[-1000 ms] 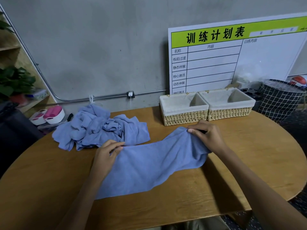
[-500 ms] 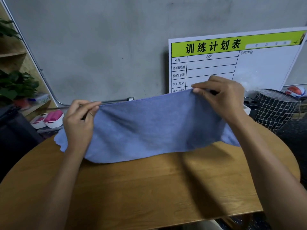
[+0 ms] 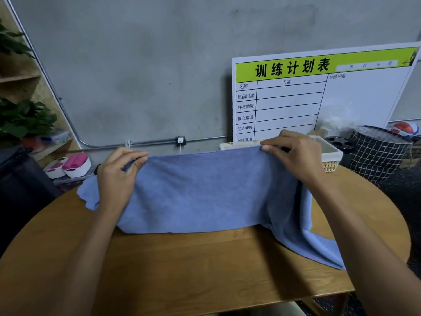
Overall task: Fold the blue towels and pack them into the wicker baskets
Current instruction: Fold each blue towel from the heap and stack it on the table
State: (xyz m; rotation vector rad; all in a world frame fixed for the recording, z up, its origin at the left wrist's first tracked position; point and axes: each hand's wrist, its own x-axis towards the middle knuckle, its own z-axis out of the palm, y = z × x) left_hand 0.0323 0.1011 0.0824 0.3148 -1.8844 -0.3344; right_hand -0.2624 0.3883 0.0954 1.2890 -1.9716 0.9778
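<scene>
A blue towel [image 3: 205, 192] hangs stretched above the round wooden table [image 3: 205, 270], its lower edge resting on the wood. My left hand [image 3: 118, 174] pinches its top left corner. My right hand [image 3: 293, 153] pinches the top edge near the right, and the towel's right end trails down onto the table. Behind the towel only the right wicker basket [image 3: 330, 156] with its white lining shows; the left one is almost hidden. A bit of the pile of other blue towels [image 3: 87, 195] peeks out at the left.
A white training-schedule board [image 3: 319, 96] leans on the grey wall behind the baskets. A black checked bin [image 3: 378, 153] stands off the table at the right. White and pink slippers [image 3: 70, 165], a dark bag and a shelf with plants are at the left.
Both hands lifted the towel off the table and stretched it wide. Since half a second ago it has come lower, and its right end now drapes onto the wood.
</scene>
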